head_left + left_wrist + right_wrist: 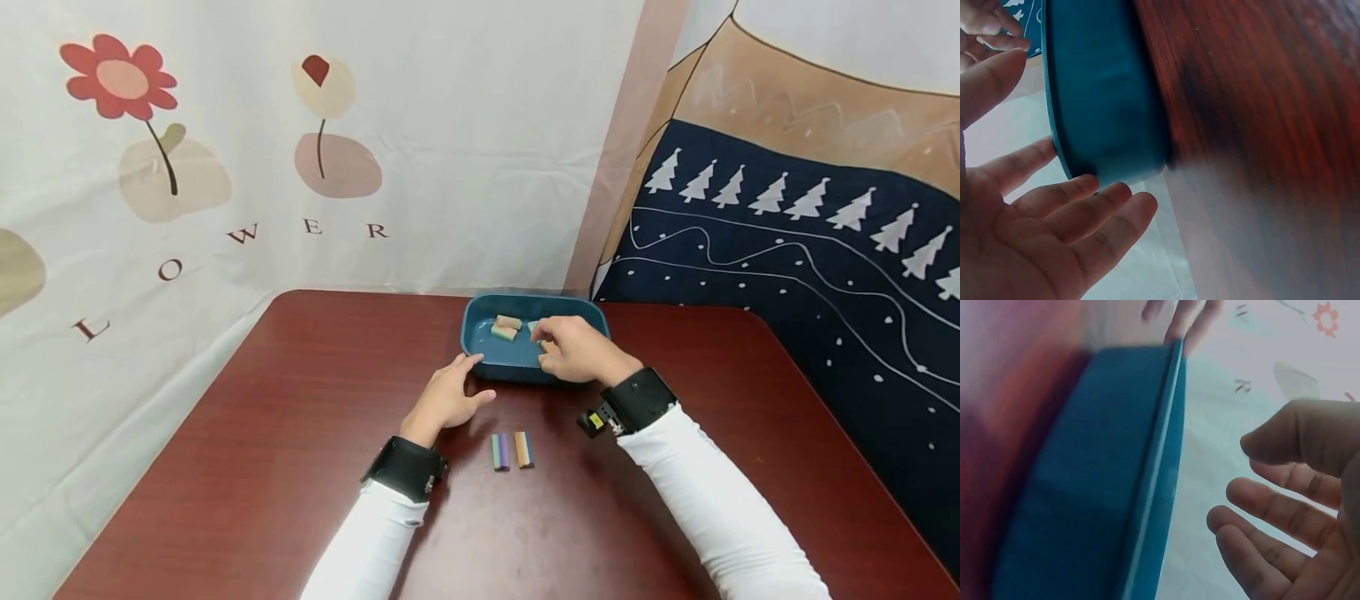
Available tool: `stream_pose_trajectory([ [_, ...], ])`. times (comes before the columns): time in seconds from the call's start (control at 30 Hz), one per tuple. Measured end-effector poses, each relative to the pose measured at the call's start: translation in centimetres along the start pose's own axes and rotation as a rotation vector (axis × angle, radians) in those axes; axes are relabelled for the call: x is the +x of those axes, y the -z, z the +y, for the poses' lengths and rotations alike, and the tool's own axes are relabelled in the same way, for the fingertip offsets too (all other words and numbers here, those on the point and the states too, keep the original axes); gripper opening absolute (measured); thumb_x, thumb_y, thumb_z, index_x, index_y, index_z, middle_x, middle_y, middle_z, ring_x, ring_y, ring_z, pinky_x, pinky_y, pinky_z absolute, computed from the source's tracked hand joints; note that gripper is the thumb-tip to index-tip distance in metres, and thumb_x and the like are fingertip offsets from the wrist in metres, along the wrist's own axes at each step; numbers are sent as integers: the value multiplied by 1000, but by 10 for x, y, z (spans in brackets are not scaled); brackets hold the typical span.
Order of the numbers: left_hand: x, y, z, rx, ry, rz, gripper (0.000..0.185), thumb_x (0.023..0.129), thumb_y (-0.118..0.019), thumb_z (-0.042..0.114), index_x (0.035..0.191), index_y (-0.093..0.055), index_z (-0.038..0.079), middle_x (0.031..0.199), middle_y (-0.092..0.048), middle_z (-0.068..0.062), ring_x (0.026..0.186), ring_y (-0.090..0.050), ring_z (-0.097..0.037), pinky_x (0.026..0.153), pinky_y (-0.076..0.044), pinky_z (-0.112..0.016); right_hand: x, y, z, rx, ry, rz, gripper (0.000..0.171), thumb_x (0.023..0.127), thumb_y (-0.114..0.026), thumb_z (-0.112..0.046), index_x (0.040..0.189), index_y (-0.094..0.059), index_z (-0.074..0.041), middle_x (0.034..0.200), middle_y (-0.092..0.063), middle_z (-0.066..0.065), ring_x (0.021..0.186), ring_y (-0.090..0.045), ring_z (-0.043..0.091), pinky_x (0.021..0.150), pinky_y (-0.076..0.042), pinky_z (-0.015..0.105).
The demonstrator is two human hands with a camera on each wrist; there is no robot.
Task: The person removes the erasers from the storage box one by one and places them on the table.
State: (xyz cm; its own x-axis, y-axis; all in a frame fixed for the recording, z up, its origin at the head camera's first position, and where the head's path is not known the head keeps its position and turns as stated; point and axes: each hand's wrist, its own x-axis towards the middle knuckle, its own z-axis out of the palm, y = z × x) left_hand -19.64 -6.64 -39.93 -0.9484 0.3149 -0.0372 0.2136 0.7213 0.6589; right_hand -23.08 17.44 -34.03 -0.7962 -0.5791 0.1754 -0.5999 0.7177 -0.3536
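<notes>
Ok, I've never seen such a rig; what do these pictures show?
No robot: these are a person's bare left hand and right hand, each wearing a wrist camera. The wide picture is from the head, looking forward and down; the other two are from the wrists. On the reddish table stands a blue bin with blocks inside; two striped blocks lie in front. The left hand is at the bin's corner, the right over it; neither grip shows anything held.

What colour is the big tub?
The tub is dark teal blue, best seen in the head view.
</notes>
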Motion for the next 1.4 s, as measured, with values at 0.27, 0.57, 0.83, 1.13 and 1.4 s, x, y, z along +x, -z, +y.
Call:
stream_pose_trajectory([
  [0.27, -4, -1, -5, 1, 23, 6, 65, 92, -68, 33, 149, -41, 14, 153, -32, -18, 137, -32, -41, 106, -32, -56, 33, 6, 16, -42, -66, -95, 32, 84, -68, -11, 114, -64, -2, 108, -64, 13, 100, -59, 29, 86, -50, 42],
  [0.57, -3, -7, -6, -8, 16, -8, 65, 92, -67, 35, 148, -41, 15, 153, -32, -18, 137, -32, -41, 106, -33, -56, 54, 11, 30, -86, -133, 1, 22, 93, -47, -18, 94, -64, -4, 82, -59, 9, 72, -55, 24, 70, -45, 38],
  [0.83, 0, -6, -1, -12, 27, -21, 65, 93, -66, 36, 149, -40, 17, 154, -31, -17, 138, -30, -42, 105, -33, -58, 71, 19, 36, -238, -310, 4, 42, 97, -35, -32, 109, -68, -10, 102, -66, 12, 81, -61, 30, 68, -48, 49],
  [1.13, -3, -5, -3, -25, 18, -21, 64, 93, -67, 34, 149, -41, 16, 153, -31, -19, 138, -30, -42, 105, -32, -58, 89, 9, 50, -217, -98, -434, 11, 89, -63, -6, 99, -68, -5, 86, -59, 3, 76, -52, 19, 69, -45, 32],
  [1.4, -3, -2, -3, -32, 14, -22, 65, 94, -66, 33, 150, -39, 15, 154, -30, -19, 139, -29, -42, 105, -32, -58, 107, 1, 51, -307, -79, -540, 23, 84, -71, -1, 106, -70, -5, 96, -64, 6, 80, -54, 18, 71, -48, 31],
])
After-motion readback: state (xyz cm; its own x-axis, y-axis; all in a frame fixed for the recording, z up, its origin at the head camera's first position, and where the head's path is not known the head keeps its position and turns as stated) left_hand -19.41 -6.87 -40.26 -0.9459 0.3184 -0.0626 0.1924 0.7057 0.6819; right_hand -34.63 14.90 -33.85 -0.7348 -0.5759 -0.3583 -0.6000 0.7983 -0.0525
